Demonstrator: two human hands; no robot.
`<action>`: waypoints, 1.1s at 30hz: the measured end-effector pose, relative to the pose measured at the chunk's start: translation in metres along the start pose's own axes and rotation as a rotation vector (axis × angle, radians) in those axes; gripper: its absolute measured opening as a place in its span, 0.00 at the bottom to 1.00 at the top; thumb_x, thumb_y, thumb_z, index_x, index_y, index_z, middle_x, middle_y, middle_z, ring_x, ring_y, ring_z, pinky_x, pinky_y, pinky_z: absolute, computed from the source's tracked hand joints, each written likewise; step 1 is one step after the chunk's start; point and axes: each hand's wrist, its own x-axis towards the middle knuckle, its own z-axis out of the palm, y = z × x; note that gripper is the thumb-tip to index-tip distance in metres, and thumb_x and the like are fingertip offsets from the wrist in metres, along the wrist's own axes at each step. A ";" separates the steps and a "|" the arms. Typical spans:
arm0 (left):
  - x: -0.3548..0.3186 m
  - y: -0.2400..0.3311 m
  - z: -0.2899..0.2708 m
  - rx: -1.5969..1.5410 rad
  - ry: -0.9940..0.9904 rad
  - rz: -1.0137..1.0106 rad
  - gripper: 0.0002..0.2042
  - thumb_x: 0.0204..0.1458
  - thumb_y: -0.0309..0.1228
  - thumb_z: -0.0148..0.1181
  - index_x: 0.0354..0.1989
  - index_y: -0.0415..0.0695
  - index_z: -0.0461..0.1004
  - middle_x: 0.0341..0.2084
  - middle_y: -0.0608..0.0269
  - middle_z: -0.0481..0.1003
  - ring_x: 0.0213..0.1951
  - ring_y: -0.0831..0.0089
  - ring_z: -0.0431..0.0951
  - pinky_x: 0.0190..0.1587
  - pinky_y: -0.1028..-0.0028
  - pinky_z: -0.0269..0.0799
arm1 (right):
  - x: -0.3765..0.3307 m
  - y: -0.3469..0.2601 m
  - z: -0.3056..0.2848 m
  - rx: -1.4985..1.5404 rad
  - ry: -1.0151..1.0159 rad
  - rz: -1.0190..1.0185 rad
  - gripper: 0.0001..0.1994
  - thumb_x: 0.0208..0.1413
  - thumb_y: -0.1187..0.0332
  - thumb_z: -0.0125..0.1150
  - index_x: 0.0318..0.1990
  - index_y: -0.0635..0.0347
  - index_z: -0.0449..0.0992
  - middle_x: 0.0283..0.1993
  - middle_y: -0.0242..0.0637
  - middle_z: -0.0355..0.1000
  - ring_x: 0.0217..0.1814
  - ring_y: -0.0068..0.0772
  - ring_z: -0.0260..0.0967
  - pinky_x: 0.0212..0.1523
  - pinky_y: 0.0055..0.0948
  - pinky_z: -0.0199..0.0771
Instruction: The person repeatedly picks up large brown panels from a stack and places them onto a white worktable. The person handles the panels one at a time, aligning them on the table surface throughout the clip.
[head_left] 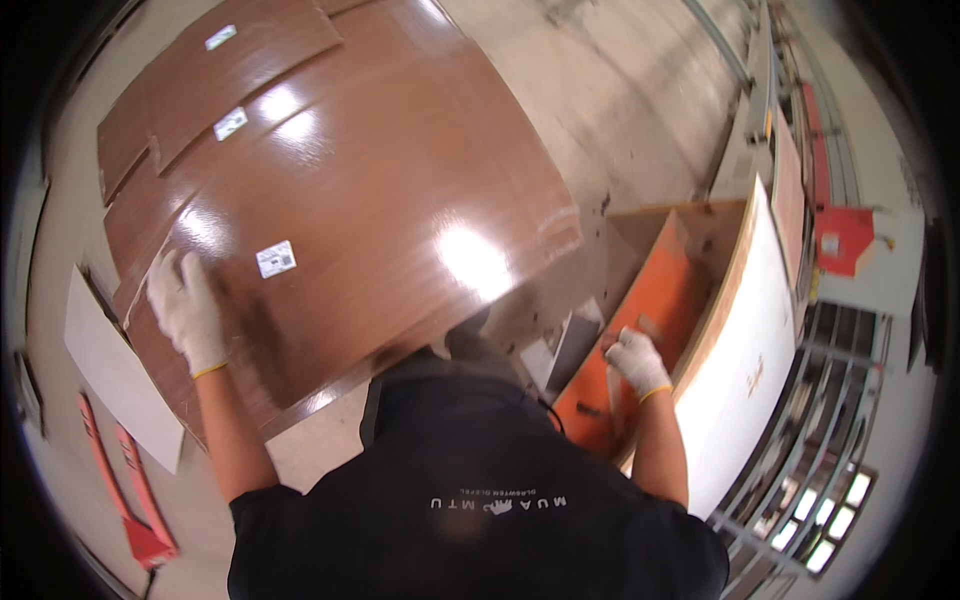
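Panel (pixel 340 190), glossy brown wood-grain, is lying on top of a stack of like sheets, filling the upper left of my view above the concrete floor (pixel 620 90). Far left, an orange pallet-jack handle (pixel 125 490) and a pale board (pixel 115 365) are lying on the floor beside the stack. My left hand (pixel 187 312), in a white glove, is resting flat near the panel's left edge, fingers spread, pressing rather than clutching; nothing is closed in that grip. I am judging that the palm should stay flat and close to the edge so the slick face is not slipping under the glove. To the right, my right hand (pixel 636 362), also gloved, is sitting on the edge of an upright orange board (pixel 650 320) leaning against a white board (pixel 750 380); fingers look curled over it, though I cannot tell how tightly. Bracing there is keeping me balanced.
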 end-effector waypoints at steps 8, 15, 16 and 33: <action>-0.038 0.127 0.020 -0.192 -0.288 -0.074 0.25 0.66 0.50 0.52 0.58 0.41 0.76 0.61 0.50 0.73 0.63 0.52 0.72 0.66 0.58 0.65 | -0.041 0.072 -0.025 -0.012 0.208 0.122 0.20 0.63 0.64 0.60 0.57 0.69 0.78 0.45 0.47 0.81 0.49 0.36 0.79 0.52 0.32 0.76; -0.069 0.205 0.027 -0.258 -0.378 0.008 0.22 0.66 0.47 0.54 0.55 0.42 0.77 0.55 0.51 0.77 0.57 0.52 0.76 0.62 0.59 0.69 | -0.032 0.087 -0.048 0.387 0.267 0.048 0.17 0.64 0.69 0.61 0.57 0.72 0.78 0.45 0.46 0.82 0.49 0.31 0.79 0.53 0.29 0.76; -0.076 0.218 0.030 -0.302 -0.396 0.002 0.21 0.66 0.47 0.54 0.54 0.42 0.77 0.54 0.51 0.77 0.56 0.52 0.77 0.61 0.59 0.69 | -0.027 0.086 -0.053 0.407 0.254 -0.013 0.17 0.64 0.71 0.60 0.56 0.72 0.78 0.45 0.46 0.82 0.50 0.31 0.79 0.53 0.29 0.76; -0.179 0.503 0.051 -0.621 -0.728 0.409 0.17 0.64 0.35 0.55 0.54 0.37 0.76 0.57 0.48 0.76 0.57 0.53 0.77 0.62 0.61 0.70 | 0.032 0.195 -0.148 1.432 0.925 -0.210 0.16 0.66 0.80 0.50 0.59 0.64 0.72 0.52 0.42 0.76 0.45 0.32 0.78 0.43 0.32 0.83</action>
